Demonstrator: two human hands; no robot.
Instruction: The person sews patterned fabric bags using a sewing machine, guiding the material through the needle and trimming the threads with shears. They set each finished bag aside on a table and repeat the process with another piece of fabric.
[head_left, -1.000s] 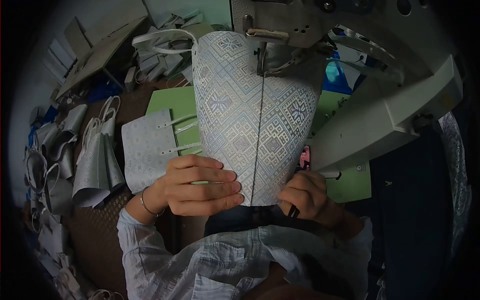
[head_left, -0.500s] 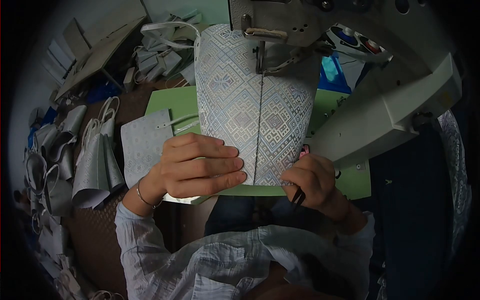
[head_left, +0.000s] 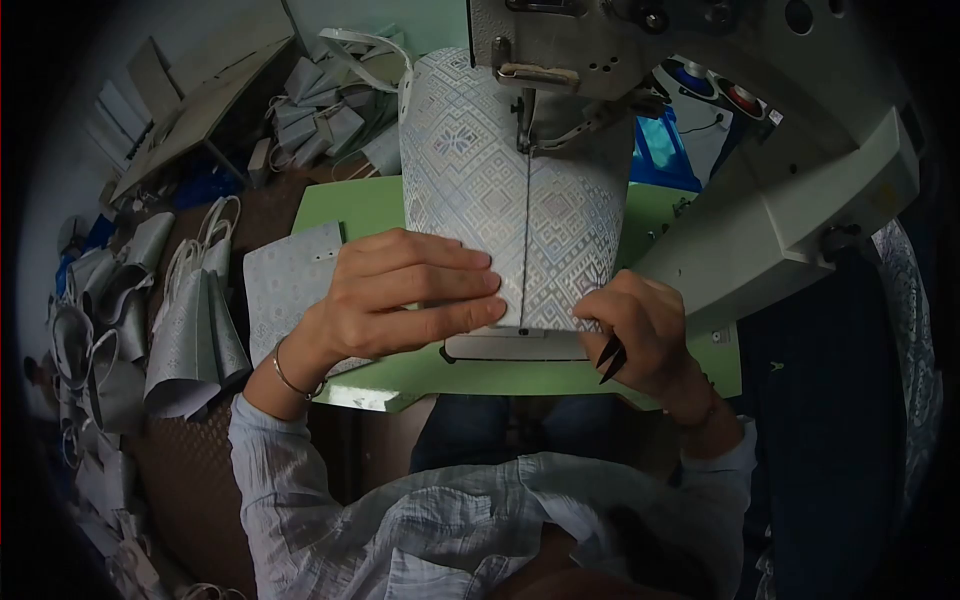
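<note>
My left hand (head_left: 400, 295) presses flat on the patterned bag (head_left: 465, 190), likely light and stiffish, best held at its near edge (head_left: 553, 322), where my right hand (head_left: 643, 318) pinches, gripping dark snips (head_left: 611, 358).

The grip of the black snips (head_left: 611, 358) is hidden inside the right hand (head_left: 645, 318). Beyond both hands, the sewing machine head (head_left: 580, 50) hides the patterned bag's (head_left: 470, 180) far part and runs off the top edge.

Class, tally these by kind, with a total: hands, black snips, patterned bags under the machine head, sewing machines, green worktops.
Hands: 2 (left hand, right hand)
Black snips: 1
Patterned bag: 1
Sewing machine: 1
Green worktop: 1
Total: 6
</note>
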